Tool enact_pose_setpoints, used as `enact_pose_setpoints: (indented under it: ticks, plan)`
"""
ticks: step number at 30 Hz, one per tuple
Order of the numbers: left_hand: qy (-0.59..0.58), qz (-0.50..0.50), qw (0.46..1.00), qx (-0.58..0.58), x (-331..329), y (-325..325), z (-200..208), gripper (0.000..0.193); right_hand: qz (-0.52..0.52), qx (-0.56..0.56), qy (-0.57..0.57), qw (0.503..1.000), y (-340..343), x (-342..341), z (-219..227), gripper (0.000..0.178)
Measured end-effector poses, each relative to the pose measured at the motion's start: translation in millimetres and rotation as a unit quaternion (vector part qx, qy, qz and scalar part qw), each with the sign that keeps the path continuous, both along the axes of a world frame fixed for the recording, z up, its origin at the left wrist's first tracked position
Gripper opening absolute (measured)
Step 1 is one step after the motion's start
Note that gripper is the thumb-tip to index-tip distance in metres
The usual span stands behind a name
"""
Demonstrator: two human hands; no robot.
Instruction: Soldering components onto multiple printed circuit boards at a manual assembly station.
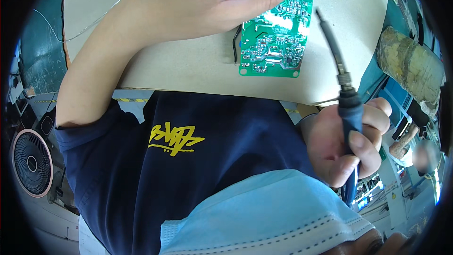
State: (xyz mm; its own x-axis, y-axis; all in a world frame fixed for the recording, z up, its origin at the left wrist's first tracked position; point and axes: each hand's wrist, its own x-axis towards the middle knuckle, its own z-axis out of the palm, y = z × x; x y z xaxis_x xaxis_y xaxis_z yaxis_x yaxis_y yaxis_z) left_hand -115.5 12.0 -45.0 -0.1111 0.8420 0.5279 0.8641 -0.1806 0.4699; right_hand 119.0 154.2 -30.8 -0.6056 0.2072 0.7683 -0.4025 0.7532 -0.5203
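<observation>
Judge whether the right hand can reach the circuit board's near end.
Probably yes: the right hand holds a soldering iron to the right of the circuit board, nothing visible between; the left hand is over the farther part.

1. A dark navy, short-sleeved fabric T-shirt (245, 127) fills the lower centre of the frame, its cloth smooth across the chest and creased lower down.
2. Its wide, loose left sleeve (87, 137), in the same navy, ends in a plain hem at the left.
3. Bright yellow, brush-style lettering (177, 137) marks the chest left of centre, underscored by a thin yellow line with small dots.
4. A light blue, pleated face mask (264, 203) spans the bottom, with dashed seams along its paler edge.
5. Left hand (231, 2) and right hand (328, 139) are bare.
</observation>
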Motion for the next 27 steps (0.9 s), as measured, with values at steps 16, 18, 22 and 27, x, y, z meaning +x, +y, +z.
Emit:
enact_pose_setpoints:
  ticks: [16, 18, 22, 27]
  plan:
    - [-0.095, 0.083, 0.991, 0.044, -8, -4, 15, 0.021, -0.299, 0.051, 0.13, 0.944, 62, 37, -8, 0.037]
    - [-0.059, 0.13, 0.99, -0.019, -6, -15, 27, 0.018, -0.363, 0.039, 0.015, 0.931, 67, 43, -3, 0.038]
    - [-0.015, 0.196, 0.958, -0.209, 20, -23, 53, 0.022, -0.308, -0.066, 0.13, 0.94, 46, 39, -15, 0.035]
    - [0.07, 0.25, 0.914, -0.31, 45, 8, 61, 0.068, -0.148, -0.1, 0.084, 0.98, 29, 24, -16, 0.037]
